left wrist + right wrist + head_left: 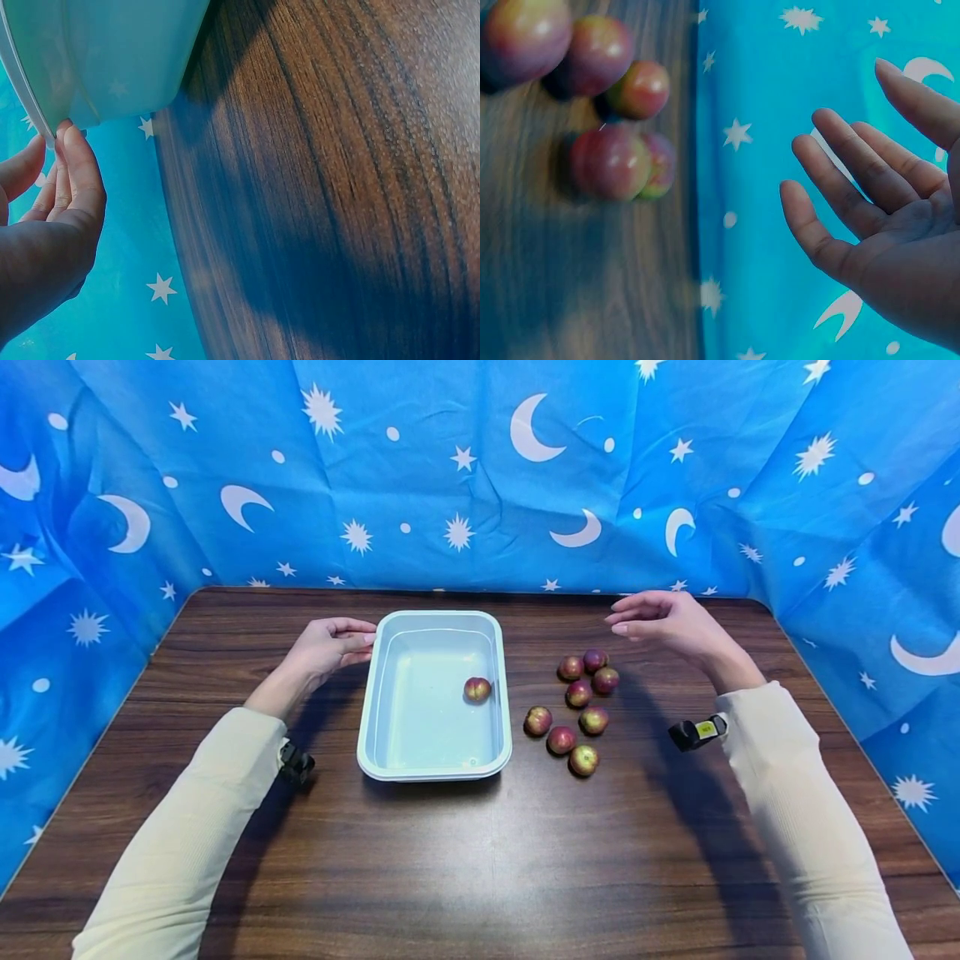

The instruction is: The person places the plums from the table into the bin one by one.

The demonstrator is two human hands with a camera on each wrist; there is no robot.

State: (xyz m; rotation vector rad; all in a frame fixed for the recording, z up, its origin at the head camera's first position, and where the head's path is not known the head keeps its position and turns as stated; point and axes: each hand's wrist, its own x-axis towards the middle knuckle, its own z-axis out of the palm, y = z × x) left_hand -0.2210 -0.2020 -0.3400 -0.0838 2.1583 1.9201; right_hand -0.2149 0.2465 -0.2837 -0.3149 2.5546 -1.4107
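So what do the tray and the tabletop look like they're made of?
The tray looks like thin moulded plastic, pale blue, smooth and slightly glossy, with a rolled rim and rounded corners. The tabletop shows dark wood grain with a low sheen; whether it is solid wood or a printed laminate cannot be told.

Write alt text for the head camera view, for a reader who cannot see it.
A person's left hand touches the rim of a pale blue tray holding one small red fruit, on a dark wooden table. The right hand hovers empty above eight more fruits lying beside the tray.
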